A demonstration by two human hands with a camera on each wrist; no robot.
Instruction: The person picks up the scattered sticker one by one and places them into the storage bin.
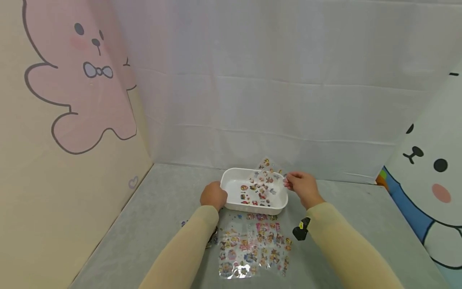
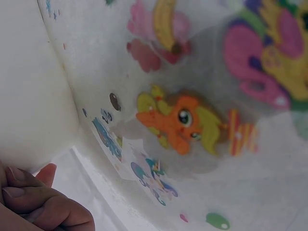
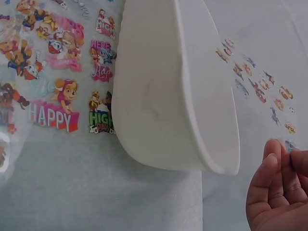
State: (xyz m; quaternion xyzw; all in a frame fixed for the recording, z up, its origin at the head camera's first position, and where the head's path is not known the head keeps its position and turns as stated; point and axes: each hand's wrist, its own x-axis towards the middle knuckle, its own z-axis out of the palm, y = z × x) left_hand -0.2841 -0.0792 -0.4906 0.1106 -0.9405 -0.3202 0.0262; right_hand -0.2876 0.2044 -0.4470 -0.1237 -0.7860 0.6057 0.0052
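A white plastic tub point(image 1: 249, 208) sits on the grey tabletop. My left hand point(image 1: 213, 196) grips its left end; in the left wrist view the curled fingers point(image 2: 45, 202) lie beside a white wall. My right hand point(image 1: 303, 186), at the tub's right end, pinches the edge of a clear sticker sheet point(image 3: 262, 86) between thumb and fingertips. That sheet, printed with small cartoon characters, spreads over the tub's back right part. More small printed figures point(image 1: 254, 196) show within the tub. An orange pony sticker point(image 2: 178, 122) appears close up in the left wrist view.
Several clear sticker sheets point(image 1: 249, 257) overlap on the table in front of the tub. A small black object point(image 1: 301, 228) is by the right sleeve. Further items lie partly hidden under the left forearm. A white cloth point(image 1: 252, 100) hangs behind the table.
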